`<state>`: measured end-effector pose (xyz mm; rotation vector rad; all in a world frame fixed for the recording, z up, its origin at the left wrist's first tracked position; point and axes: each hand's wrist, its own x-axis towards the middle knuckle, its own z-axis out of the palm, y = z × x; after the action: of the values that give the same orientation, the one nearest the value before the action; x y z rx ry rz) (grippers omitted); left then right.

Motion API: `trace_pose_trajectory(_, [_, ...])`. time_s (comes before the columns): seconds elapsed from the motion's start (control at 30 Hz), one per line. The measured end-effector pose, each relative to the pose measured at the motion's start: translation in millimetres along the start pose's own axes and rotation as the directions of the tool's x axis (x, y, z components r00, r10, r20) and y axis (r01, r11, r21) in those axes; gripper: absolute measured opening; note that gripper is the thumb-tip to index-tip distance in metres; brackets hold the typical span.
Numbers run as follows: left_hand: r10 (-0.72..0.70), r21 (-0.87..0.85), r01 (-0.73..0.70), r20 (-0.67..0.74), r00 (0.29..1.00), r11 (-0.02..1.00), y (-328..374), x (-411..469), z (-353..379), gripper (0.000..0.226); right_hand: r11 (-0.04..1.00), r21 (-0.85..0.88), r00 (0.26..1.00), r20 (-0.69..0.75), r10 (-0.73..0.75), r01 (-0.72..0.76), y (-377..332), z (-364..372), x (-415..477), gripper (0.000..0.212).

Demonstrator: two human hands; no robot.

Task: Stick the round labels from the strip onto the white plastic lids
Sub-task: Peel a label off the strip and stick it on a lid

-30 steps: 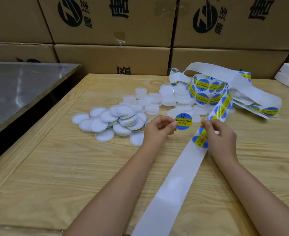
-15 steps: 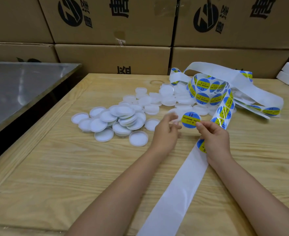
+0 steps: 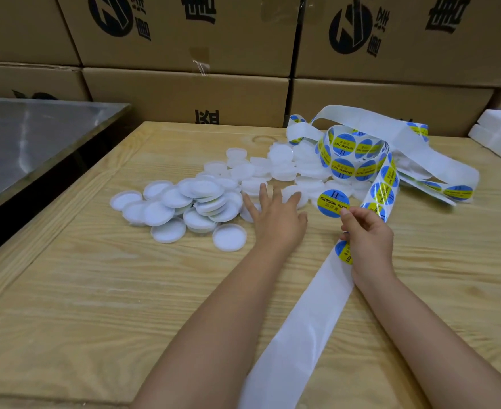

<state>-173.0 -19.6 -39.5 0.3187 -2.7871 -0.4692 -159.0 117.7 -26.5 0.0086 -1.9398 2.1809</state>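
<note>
White plastic lids lie heaped on the wooden counter — some rim-up, others half hidden under the tangled label strip. The left hand hovers over the heap, fingers spread and straight, holding nothing; whether its blurred tips touch a lid is unclear. The right hand pinches one round blue-and-yellow label by its edge — and covers part of the strip.

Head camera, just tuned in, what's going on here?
A person is labelling white lids at a wooden table. The right hand pinches one peeled round label by its edge. The left hand, fingers spread, is over the pile of lids; whether it touches one is unclear. The strip runs under the right hand.
</note>
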Motion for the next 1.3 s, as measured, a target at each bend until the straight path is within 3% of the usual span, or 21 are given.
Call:
trace_pose_trajectory(0.17, [0.015,-0.057,-0.02,-0.085,0.996,0.998,-1,-4,-2,0.03,1.0,-0.031,1.0,-0.002,0.006,-0.006,0,-1,0,0.014])
trace_pose_trajectory(0.33, [0.042,-0.213,-0.082,-0.183,0.982,0.974,0,-10,-10,0.049,1.0,-0.012,1.0,0.021,-0.017,0.017,-2,-1,0,0.014])
trace_pose_trajectory(0.43, [0.033,-0.529,-0.142,-0.209,0.977,0.837,2,-20,-20,0.062,0.999,0.019,0.997,0.068,-0.044,0.043,-6,-1,-1,0.022])
trace_pose_trajectory(0.53, [0.008,-0.68,-0.131,-0.181,0.983,0.722,-1,-32,-30,0.068,0.998,0.045,0.985,0.163,-0.051,0.044,-9,1,-3,0.031])
trace_pose_trajectory(0.83, [0.08,-0.724,-0.178,-0.168,0.983,0.666,-18,-56,-37,0.076,0.996,0.062,0.905,0.424,0.025,-0.057,-10,9,-10,0.045])
trace_pose_trajectory(0.9, [0.059,-0.817,-0.108,-0.09,0.994,0.566,-18,-58,-40,0.076,0.991,0.094,0.898,0.437,0.042,-0.093,-10,9,-11,0.047])
trace_pose_trajectory(0.97, [0.018,-0.922,0.008,0.016,1.0,0.387,-15,-59,-44,0.071,0.987,0.119,0.894,0.445,0.044,-0.108,-11,9,-12,0.05])
trace_pose_trajectory(1.07, [-0.077,-0.96,0.267,0.261,0.962,0.079,-12,-56,-48,0.044,0.987,0.127,0.893,0.449,0.035,-0.103,-11,9,-11,0.051])
trace_pose_trajectory(1.1, [-0.07,-0.941,0.337,0.335,0.94,0.022,-14,-55,-50,0.035,0.989,0.119,0.892,0.451,0.03,-0.093,-10,9,-11,0.051])
trace_pose_trajectory(1.2, [-0.013,-0.91,0.414,0.414,0.91,0.001,-17,-53,-53,0.027,0.994,0.096,0.897,0.442,0.008,-0.056,-10,10,-11,0.048])
trace_pose_trajectory(1.3, [-0.005,-0.896,0.428,0.432,0.902,-0.12,-19,-51,-57,0.027,0.993,0.118,0.937,0.35,-0.017,-0.026,-11,9,-9,0.034])
